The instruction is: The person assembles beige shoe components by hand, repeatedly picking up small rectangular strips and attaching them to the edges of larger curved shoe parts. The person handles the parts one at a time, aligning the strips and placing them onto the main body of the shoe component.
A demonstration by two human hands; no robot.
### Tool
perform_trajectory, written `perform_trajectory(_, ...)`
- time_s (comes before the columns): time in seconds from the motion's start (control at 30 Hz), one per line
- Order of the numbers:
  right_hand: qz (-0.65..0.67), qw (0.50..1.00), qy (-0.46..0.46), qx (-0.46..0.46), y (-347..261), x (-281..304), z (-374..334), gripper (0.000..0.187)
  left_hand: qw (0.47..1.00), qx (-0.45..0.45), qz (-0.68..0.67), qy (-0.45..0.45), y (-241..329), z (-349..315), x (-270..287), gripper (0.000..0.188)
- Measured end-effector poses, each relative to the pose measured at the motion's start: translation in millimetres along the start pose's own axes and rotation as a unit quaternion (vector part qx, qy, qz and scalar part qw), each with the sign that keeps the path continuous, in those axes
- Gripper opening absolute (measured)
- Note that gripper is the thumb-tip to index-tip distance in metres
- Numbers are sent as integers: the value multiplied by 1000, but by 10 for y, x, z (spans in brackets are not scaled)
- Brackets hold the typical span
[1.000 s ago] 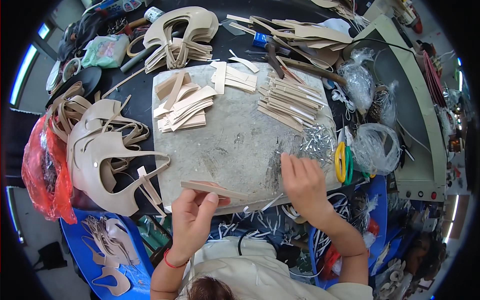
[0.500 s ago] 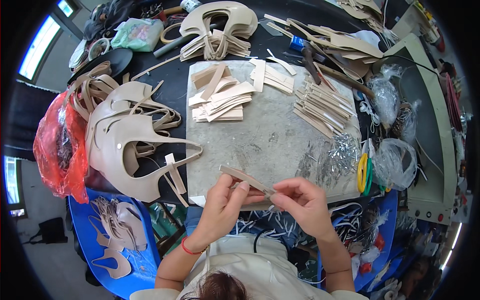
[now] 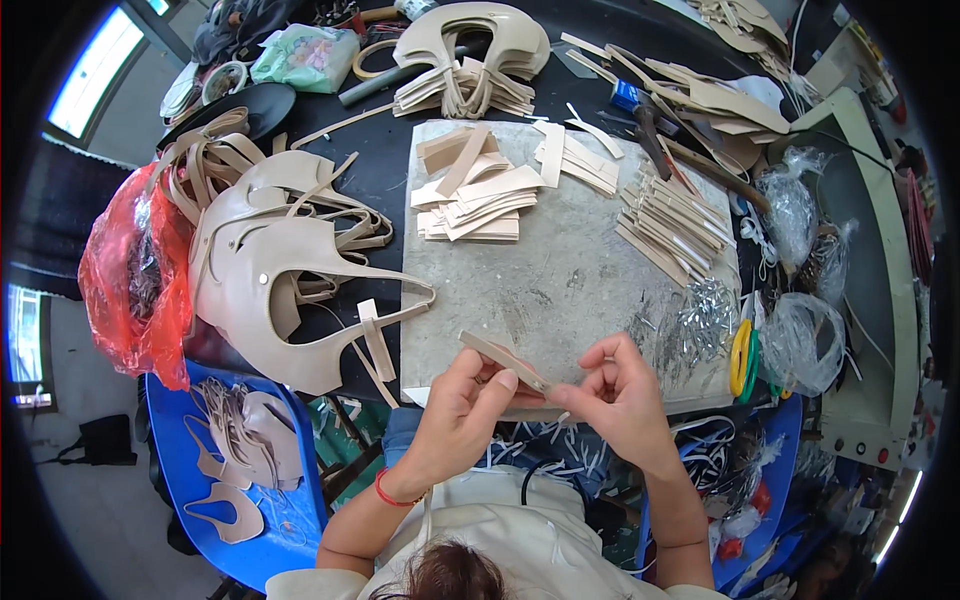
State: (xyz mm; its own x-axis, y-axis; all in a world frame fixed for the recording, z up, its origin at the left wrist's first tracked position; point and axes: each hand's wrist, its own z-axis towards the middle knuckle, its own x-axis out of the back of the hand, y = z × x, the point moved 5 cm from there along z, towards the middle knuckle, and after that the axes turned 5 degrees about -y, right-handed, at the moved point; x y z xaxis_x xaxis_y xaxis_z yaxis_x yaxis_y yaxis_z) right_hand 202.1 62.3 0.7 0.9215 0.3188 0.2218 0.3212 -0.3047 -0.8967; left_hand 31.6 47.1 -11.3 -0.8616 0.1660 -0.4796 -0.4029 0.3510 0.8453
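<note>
My left hand (image 3: 464,410) is closed round a narrow beige leather-like strip (image 3: 490,349), which slants down to the right above the near edge of the work board. At the strip's lower right end, the thumb and a fingertip of my right hand (image 3: 625,405) pinch together, the other fingers curled and lifted. Whether anything small sits between those fingertips is hidden. Farther off on the board lie a loose pile of short beige strips (image 3: 485,205), a row of narrow folded strips (image 3: 672,228) and a heap of small shiny metal pieces (image 3: 708,315).
The grey work board (image 3: 500,285) lies on a black table. Beige cut bag pieces (image 3: 300,250) and a red plastic bag (image 3: 135,270) stand left. Yellow-handled scissors (image 3: 741,358) and clear plastic bags (image 3: 800,340) are right. A blue chair (image 3: 180,490) holds more pieces.
The whole view has shifted, so the table appears farther right. My right hand's upper fingers have lifted and curled away from the strip; my left hand keeps its hold.
</note>
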Motion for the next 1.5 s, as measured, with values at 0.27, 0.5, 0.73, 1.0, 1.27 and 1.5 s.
perform_trajectory(0.27, -312, 873, 76, 367, -633, -257, -139, 45, 979, -65, 185, 49, 164, -10, 43, 16)
perform_trajectory(0.5, -206, 935, 106, 269, -477, -194, 19, 19, 680, -113, 687, 230, 1053, -26, 612, 27)
perform_trajectory(0.73, -179, 950, 88, 240, -330, -242, 30, 15, 680, -190, 625, 332, 1166, -319, 615, 28)
perform_trajectory(1.0, 14, 956, 159, 246, -103, 78, -174, 14, 829, -212, 453, 253, 820, -871, -162, 39)
perform_trajectory(1.27, -65, 959, 165, 221, 23, 199, -735, 20, 968, 14, 252, -12, -35, -299, -326, 36)
perform_trajectory(1.5, 105, 987, 50, 110, 223, -70, -684, 16, 985, 77, 145, -50, -40, -250, -339, 41)
